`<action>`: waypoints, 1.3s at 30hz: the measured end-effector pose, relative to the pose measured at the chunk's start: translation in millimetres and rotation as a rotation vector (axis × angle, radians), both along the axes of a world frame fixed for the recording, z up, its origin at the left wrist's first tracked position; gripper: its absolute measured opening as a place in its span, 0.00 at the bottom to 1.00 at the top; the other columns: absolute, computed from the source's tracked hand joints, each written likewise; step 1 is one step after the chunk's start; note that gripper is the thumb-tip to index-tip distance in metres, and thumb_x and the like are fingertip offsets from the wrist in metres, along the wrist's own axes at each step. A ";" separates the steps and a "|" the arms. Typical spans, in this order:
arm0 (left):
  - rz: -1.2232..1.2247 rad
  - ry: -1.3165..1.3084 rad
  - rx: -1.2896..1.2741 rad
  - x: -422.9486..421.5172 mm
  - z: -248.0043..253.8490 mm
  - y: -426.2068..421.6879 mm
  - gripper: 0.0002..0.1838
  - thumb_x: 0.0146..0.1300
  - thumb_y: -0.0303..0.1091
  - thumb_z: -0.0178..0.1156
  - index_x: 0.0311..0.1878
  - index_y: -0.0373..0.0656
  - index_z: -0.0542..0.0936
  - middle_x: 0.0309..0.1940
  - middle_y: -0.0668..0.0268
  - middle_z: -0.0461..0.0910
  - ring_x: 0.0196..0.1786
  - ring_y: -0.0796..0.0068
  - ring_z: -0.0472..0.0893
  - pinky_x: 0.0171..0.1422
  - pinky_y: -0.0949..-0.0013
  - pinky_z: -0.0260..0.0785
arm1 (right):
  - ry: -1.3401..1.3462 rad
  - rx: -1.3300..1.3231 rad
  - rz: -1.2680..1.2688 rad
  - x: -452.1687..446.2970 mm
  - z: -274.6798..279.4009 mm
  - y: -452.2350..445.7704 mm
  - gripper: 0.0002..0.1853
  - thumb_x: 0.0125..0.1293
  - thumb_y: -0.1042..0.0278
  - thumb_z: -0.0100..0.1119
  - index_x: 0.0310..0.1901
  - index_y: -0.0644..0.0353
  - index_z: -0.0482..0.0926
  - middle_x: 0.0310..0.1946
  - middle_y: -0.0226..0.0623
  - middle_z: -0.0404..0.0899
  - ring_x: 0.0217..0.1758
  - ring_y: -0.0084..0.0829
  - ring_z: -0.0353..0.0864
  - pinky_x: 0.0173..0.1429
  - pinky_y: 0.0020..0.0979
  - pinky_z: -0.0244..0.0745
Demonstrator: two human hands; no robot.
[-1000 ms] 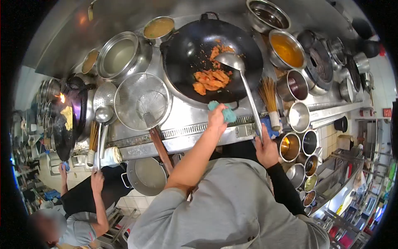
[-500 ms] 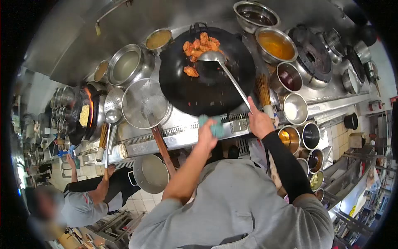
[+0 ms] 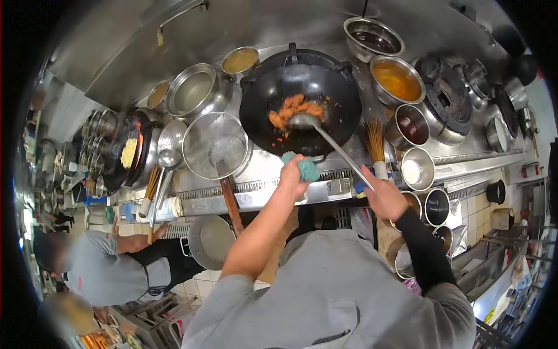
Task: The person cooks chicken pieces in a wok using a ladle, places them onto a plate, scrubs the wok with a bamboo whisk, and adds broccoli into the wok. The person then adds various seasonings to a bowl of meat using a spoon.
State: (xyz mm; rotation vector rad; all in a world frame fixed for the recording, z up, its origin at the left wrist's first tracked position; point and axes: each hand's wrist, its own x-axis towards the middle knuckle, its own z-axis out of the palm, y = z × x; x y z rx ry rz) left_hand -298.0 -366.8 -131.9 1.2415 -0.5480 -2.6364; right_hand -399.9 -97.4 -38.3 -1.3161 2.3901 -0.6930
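My left hand [image 3: 292, 176] is closed around a folded green cloth [image 3: 308, 170] at the near rim of a black wok [image 3: 260, 93]; whether it grips a wok handle under the cloth is hidden. In the wok's lower middle sit orange-brown fried pieces of food [image 3: 297, 106]. The steel bowl of a ladle [image 3: 335, 146] rests among these pieces. Its long handle runs down to the right into my right hand [image 3: 386, 198], which is wrapped around the end, where something blue shows.
Left of the wok lie a wire strainer [image 3: 200, 141] and steel pots [image 3: 168, 96]. On the right are a bamboo brush [image 3: 375, 142], a bowl of orange liquid [image 3: 421, 87] and several sauce pots. A co-worker [image 3: 110, 270] stands left, near another wok with a flame and yellow food [image 3: 129, 153].
The wok has tilted, and the food has slid from its far side toward me. My right hand and the ladle have come nearer and right. The co-worker's arms have lowered.
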 end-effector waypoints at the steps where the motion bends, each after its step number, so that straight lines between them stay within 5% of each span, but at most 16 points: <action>1: -0.009 0.046 -0.100 0.4 -22.3 -2.5 0.03 0.62 0.32 0.60 0.37 0.46 0.77 0.33 0.65 0.78 0.34 0.67 0.80 0.37 0.58 0.75 | 0.071 0.039 -0.060 -4.8 -29.7 -19.9 0.38 0.65 0.73 0.57 0.77 0.56 0.57 0.27 0.61 0.80 0.32 0.61 0.80 0.40 0.56 0.72; 6: -0.043 0.123 -0.058 77.1 -55.5 59.3 0.09 0.59 0.26 0.59 0.43 0.48 0.74 0.34 0.64 0.79 0.34 0.66 0.81 0.35 0.57 0.77 | 0.088 -0.045 -0.249 8.1 -30.1 -44.1 0.39 0.66 0.73 0.57 0.78 0.54 0.55 0.25 0.61 0.79 0.29 0.61 0.79 0.37 0.56 0.72; 8: 0.067 0.098 -0.069 72.8 8.1 83.8 0.12 0.58 0.24 0.58 0.42 0.51 0.71 0.34 0.64 0.79 0.35 0.67 0.81 0.30 0.59 0.75 | 0.075 -0.023 -0.241 21.4 -13.8 -18.0 0.38 0.66 0.73 0.57 0.78 0.53 0.56 0.26 0.59 0.80 0.30 0.61 0.80 0.40 0.54 0.73; 9: -0.003 0.172 -0.052 74.1 -10.7 74.4 0.10 0.58 0.24 0.58 0.41 0.52 0.72 0.34 0.66 0.79 0.37 0.67 0.80 0.32 0.57 0.75 | 0.041 -0.005 -0.239 27.2 -4.8 -4.3 0.38 0.67 0.72 0.57 0.77 0.52 0.57 0.28 0.58 0.81 0.32 0.61 0.81 0.43 0.53 0.75; 10: 0.056 0.186 -0.057 56.3 -35.0 65.6 0.07 0.61 0.25 0.57 0.37 0.51 0.73 0.33 0.67 0.78 0.36 0.68 0.80 0.33 0.58 0.75 | -0.053 0.031 -0.245 34.3 10.9 11.8 0.36 0.67 0.71 0.58 0.77 0.51 0.59 0.31 0.57 0.83 0.36 0.61 0.82 0.50 0.50 0.78; 13: 0.020 -0.075 0.029 20.2 47.0 41.9 0.04 0.66 0.30 0.54 0.34 0.49 0.74 0.30 0.68 0.77 0.33 0.69 0.79 0.34 0.59 0.73 | -0.157 -0.047 -0.088 39.1 58.7 65.1 0.35 0.67 0.70 0.59 0.75 0.55 0.63 0.50 0.59 0.81 0.52 0.58 0.82 0.61 0.45 0.75; 16: -0.016 0.053 0.046 11.8 32.5 28.1 0.06 0.67 0.34 0.54 0.34 0.48 0.76 0.28 0.67 0.76 0.32 0.68 0.78 0.36 0.58 0.72 | -0.255 0.181 -0.018 18.6 91.0 67.7 0.35 0.66 0.72 0.58 0.75 0.57 0.62 0.53 0.61 0.79 0.54 0.60 0.80 0.59 0.47 0.76; 18: -0.110 0.267 0.098 1.2 -28.3 0.0 0.04 0.68 0.33 0.54 0.35 0.50 0.75 0.28 0.69 0.76 0.31 0.70 0.78 0.38 0.58 0.74 | -0.134 0.025 0.024 3.6 48.3 33.1 0.35 0.65 0.72 0.57 0.74 0.58 0.62 0.49 0.62 0.80 0.49 0.63 0.80 0.54 0.52 0.76; 22: -0.003 0.100 -0.052 8.9 -59.9 26.8 0.04 0.63 0.34 0.59 0.35 0.47 0.77 0.29 0.66 0.78 0.32 0.65 0.80 0.37 0.60 0.75 | 0.046 -0.026 -0.177 -10.7 -54.4 -44.9 0.37 0.66 0.70 0.58 0.76 0.52 0.59 0.32 0.62 0.80 0.36 0.65 0.79 0.42 0.58 0.73; 24: -0.026 0.142 -0.137 53.5 -49.3 61.2 0.03 0.62 0.32 0.59 0.37 0.46 0.77 0.33 0.64 0.79 0.35 0.64 0.81 0.39 0.57 0.77 | 0.007 -0.073 -0.237 7.2 -33.5 -44.9 0.37 0.66 0.72 0.58 0.76 0.51 0.59 0.30 0.62 0.80 0.36 0.65 0.79 0.42 0.57 0.73; 26: 0.098 0.105 -0.118 72.7 -24.5 85.3 0.03 0.63 0.30 0.58 0.39 0.45 0.75 0.37 0.62 0.79 0.36 0.62 0.81 0.38 0.57 0.77 | -0.072 -0.171 -0.219 23.1 -25.5 -11.4 0.35 0.68 0.71 0.55 0.77 0.53 0.59 0.48 0.59 0.82 0.46 0.60 0.83 0.46 0.48 0.78; 27: 0.053 0.123 -0.068 68.5 -14.7 78.1 0.03 0.64 0.29 0.57 0.39 0.45 0.75 0.38 0.61 0.79 0.37 0.62 0.81 0.39 0.57 0.78 | -0.075 -0.262 -0.230 35.3 -14.6 3.6 0.33 0.68 0.68 0.56 0.76 0.52 0.62 0.39 0.59 0.83 0.38 0.61 0.82 0.40 0.52 0.76; 30: 0.086 0.131 0.081 27.3 -3.7 45.4 0.02 0.64 0.29 0.58 0.35 0.46 0.76 0.30 0.65 0.78 0.30 0.66 0.80 0.34 0.57 0.75 | 0.016 -0.316 -0.278 74.0 -46.7 49.6 0.28 0.66 0.68 0.59 0.68 0.57 0.70 0.41 0.55 0.83 0.37 0.56 0.84 0.40 0.46 0.78; 33: 0.079 0.090 0.060 -0.2 -8.5 8.7 0.04 0.62 0.30 0.61 0.30 0.47 0.77 0.24 0.68 0.76 0.24 0.69 0.78 0.28 0.59 0.72 | -0.228 0.051 -0.481 99.3 -85.0 75.9 0.18 0.62 0.70 0.60 0.55 0.62 0.76 0.32 0.50 0.81 0.35 0.49 0.84 0.40 0.44 0.77; 37: -0.006 0.045 0.036 -5.2 -21.9 -26.1 0.04 0.61 0.32 0.62 0.31 0.48 0.78 0.24 0.68 0.77 0.24 0.71 0.77 0.27 0.61 0.71 | -0.071 -0.105 -0.414 89.7 -67.0 -8.2 0.13 0.62 0.72 0.61 0.47 0.63 0.75 0.27 0.48 0.76 0.30 0.46 0.80 0.37 0.42 0.73; 39: -0.014 0.086 0.057 -9.6 -40.3 -33.9 0.04 0.61 0.31 0.62 0.30 0.47 0.77 0.26 0.67 0.78 0.25 0.70 0.79 0.27 0.59 0.72 | -0.163 -0.233 -0.326 70.6 -31.8 -85.1 0.13 0.61 0.75 0.59 0.47 0.62 0.76 0.31 0.38 0.75 0.31 0.30 0.74 0.40 0.32 0.72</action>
